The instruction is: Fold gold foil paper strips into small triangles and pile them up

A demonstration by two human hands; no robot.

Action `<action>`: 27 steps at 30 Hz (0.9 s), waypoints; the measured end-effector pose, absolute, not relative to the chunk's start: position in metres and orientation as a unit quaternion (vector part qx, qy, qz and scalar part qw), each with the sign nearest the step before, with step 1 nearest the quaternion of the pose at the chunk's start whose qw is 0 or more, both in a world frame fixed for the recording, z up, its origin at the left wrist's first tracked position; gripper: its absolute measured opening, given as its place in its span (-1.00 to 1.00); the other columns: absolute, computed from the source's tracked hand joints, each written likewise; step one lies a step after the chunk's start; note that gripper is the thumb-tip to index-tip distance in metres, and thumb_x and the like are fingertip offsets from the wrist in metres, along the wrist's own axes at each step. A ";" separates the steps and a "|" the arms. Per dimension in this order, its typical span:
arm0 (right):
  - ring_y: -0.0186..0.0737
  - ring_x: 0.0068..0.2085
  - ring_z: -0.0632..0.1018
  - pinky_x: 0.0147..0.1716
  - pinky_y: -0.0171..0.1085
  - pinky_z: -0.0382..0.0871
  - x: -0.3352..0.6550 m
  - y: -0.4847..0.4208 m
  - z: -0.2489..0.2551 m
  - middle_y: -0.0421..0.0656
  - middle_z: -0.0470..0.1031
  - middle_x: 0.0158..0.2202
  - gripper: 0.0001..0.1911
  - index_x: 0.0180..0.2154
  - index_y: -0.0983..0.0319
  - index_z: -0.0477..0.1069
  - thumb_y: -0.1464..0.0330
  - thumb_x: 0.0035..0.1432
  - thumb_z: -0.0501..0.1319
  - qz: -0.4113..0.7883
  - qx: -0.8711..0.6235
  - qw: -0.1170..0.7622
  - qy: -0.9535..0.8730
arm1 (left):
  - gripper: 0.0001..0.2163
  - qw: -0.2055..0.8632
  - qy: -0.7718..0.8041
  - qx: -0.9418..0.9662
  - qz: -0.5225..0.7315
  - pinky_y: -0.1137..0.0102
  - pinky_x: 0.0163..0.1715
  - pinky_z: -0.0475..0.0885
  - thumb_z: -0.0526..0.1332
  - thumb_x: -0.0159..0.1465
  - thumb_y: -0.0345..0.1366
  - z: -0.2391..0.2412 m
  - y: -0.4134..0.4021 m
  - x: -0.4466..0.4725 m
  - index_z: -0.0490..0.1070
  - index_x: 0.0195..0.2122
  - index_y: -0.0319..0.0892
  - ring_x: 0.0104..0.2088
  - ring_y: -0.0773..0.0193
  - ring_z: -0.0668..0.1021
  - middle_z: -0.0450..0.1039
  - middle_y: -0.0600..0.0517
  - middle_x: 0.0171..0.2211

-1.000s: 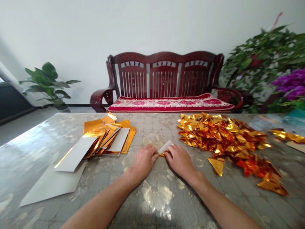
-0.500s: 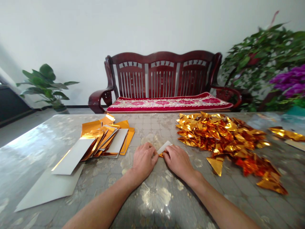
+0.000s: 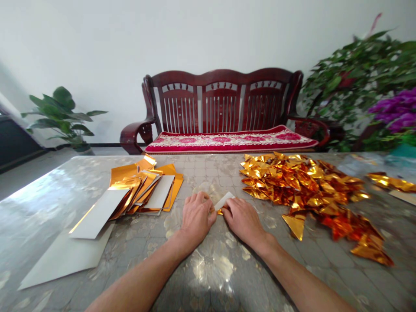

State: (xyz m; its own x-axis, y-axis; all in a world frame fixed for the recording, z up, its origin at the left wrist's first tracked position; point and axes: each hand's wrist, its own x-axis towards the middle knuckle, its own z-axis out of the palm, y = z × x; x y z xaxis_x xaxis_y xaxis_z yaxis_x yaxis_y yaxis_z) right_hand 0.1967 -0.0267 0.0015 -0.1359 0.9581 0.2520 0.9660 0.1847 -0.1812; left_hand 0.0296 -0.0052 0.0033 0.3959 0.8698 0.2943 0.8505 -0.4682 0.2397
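Both my hands meet at the middle of the glossy stone-patterned table top (image 3: 208,277). Between their fingertips is a small folded piece of gold foil paper (image 3: 223,202), white side up with a gold corner showing below. My left hand (image 3: 196,216) pinches its left side, and my right hand (image 3: 242,221) pinches its right side. To the right lies a heap of folded gold foil triangles (image 3: 302,190). To the left is a loose stack of gold foil rectangles (image 3: 143,186), with a white-backed sheet (image 3: 99,213) at its front edge.
A large white card (image 3: 61,258) lies at the table's left front. Gold foil strips (image 3: 391,183) lie at the right edge. Beyond the far table edge stand a dark red wooden bench (image 3: 221,104) with a red cushion, a potted plant (image 3: 61,115), and leafy foliage with purple flowers (image 3: 357,86).
My left fingers have curled slightly closer over the folded piece. The view has shifted a little, and the piles on the table have not moved.
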 end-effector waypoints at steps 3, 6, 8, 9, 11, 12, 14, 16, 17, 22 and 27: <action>-0.16 -0.24 0.50 -0.30 -0.24 0.15 0.197 -0.027 0.001 -0.15 0.54 -0.31 -0.86 -0.36 0.18 0.37 0.36 0.27 0.13 -0.008 -0.647 0.162 -0.745 | -0.95 0.038 0.521 0.830 0.196 0.23 -0.09 0.26 0.27 0.22 -0.27 0.002 -0.004 0.030 0.48 -0.37 -0.10 -0.08 0.13 0.44 0.44 0.00 -0.09; -0.17 -0.24 0.49 -0.30 -0.25 0.15 0.198 -0.027 -0.001 -0.15 0.53 -0.31 -0.87 -0.37 0.18 0.36 0.35 0.26 0.14 -0.009 -0.653 0.169 -0.738 | -0.95 0.055 0.534 0.821 0.195 0.24 -0.09 0.26 0.27 0.22 -0.27 0.002 -0.005 0.031 0.46 -0.36 -0.10 -0.08 0.13 0.44 0.43 0.01 -0.11; -0.17 -0.25 0.49 -0.31 -0.25 0.15 0.199 -0.027 -0.002 -0.16 0.53 -0.31 -0.87 -0.36 0.17 0.35 0.31 0.26 0.15 -0.006 -0.657 0.180 -0.733 | -0.95 0.064 0.532 0.819 0.205 0.25 -0.09 0.27 0.26 0.23 -0.28 0.003 -0.007 0.031 0.45 -0.28 -0.08 -0.07 0.14 0.43 0.42 0.02 -0.11; -0.17 -0.25 0.49 -0.32 -0.26 0.15 0.200 -0.027 -0.003 -0.17 0.53 -0.31 -0.87 -0.35 0.17 0.35 0.29 0.26 0.16 -0.001 -0.659 0.187 -0.729 | -0.92 0.066 0.525 0.822 0.211 0.25 -0.08 0.27 0.26 0.24 -0.29 0.003 -0.008 0.031 0.45 -0.23 -0.06 -0.06 0.14 0.43 0.41 0.03 -0.09; -0.18 -0.25 0.49 -0.32 -0.27 0.15 0.202 -0.027 -0.003 -0.18 0.52 -0.32 -0.85 -0.34 0.17 0.35 0.24 0.25 0.18 0.014 -0.665 0.201 -0.719 | -0.84 0.067 0.507 0.831 0.218 0.25 -0.07 0.26 0.23 0.26 -0.32 0.004 -0.011 0.031 0.45 -0.13 0.00 -0.04 0.14 0.41 0.40 0.04 -0.06; -0.19 -0.26 0.49 -0.32 -0.27 0.15 0.203 -0.026 -0.003 -0.18 0.52 -0.33 -0.84 -0.33 0.17 0.35 0.23 0.24 0.19 0.023 -0.667 0.205 -0.716 | -0.82 0.065 0.499 0.837 0.217 0.25 -0.08 0.26 0.22 0.28 -0.33 0.004 -0.012 0.031 0.46 -0.10 0.03 -0.03 0.14 0.41 0.40 0.04 -0.05; -0.19 -0.26 0.49 -0.32 -0.28 0.15 0.204 -0.026 -0.002 -0.19 0.52 -0.34 -0.86 -0.32 0.17 0.34 0.25 0.24 0.18 0.035 -0.669 0.208 -0.713 | -0.82 0.056 0.486 0.847 0.207 0.23 -0.09 0.26 0.18 0.32 -0.32 0.004 -0.013 0.032 0.49 -0.10 0.08 -0.05 0.13 0.41 0.41 0.05 -0.06; -0.20 -0.27 0.48 -0.32 -0.28 0.14 0.205 -0.026 -0.001 -0.19 0.52 -0.33 -0.89 -0.32 0.17 0.34 0.28 0.25 0.18 0.037 -0.666 0.208 -0.715 | -0.82 0.047 0.473 0.859 0.191 0.22 -0.11 0.25 0.15 0.35 -0.28 0.004 -0.013 0.033 0.53 -0.14 0.09 -0.08 0.13 0.41 0.43 0.03 -0.08; -0.20 -0.27 0.48 -0.32 -0.27 0.14 0.205 -0.026 0.000 -0.19 0.52 -0.32 -0.90 -0.32 0.17 0.34 0.30 0.25 0.17 0.036 -0.664 0.208 -0.717 | -0.82 0.042 0.466 0.865 0.182 0.21 -0.11 0.25 0.14 0.36 -0.27 0.003 -0.013 0.034 0.55 -0.17 0.07 -0.09 0.13 0.41 0.44 0.02 -0.09; -0.17 -0.23 0.47 -0.26 -0.25 0.15 0.204 -0.030 0.002 -0.17 0.53 -0.27 -0.94 -0.29 0.17 0.35 0.35 0.27 0.14 0.034 -0.659 0.190 -0.727 | -0.83 0.002 0.413 0.901 0.132 0.24 -0.13 0.31 0.12 0.38 -0.29 0.000 -0.013 0.036 0.52 -0.17 -0.06 -0.13 0.14 0.40 0.45 -0.03 -0.19; -0.13 -0.19 0.46 -0.23 -0.22 0.15 0.202 -0.030 0.002 -0.14 0.51 -0.24 -0.91 -0.27 0.18 0.36 0.35 0.31 0.11 0.013 -0.661 0.156 -0.734 | -0.89 -0.038 0.371 0.925 0.072 0.27 -0.18 0.36 0.12 0.36 -0.38 0.002 -0.018 0.037 0.44 -0.19 -0.17 -0.19 0.14 0.42 0.44 -0.04 -0.21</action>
State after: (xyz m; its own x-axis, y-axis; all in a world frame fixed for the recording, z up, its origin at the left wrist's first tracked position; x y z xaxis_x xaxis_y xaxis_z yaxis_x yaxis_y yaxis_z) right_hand 0.2021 -0.0301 0.0025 -0.0786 0.9742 0.2117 0.9663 0.1267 -0.2242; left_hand 0.0371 -0.0179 0.0020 0.7148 0.6802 0.1624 0.6913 -0.7223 -0.0174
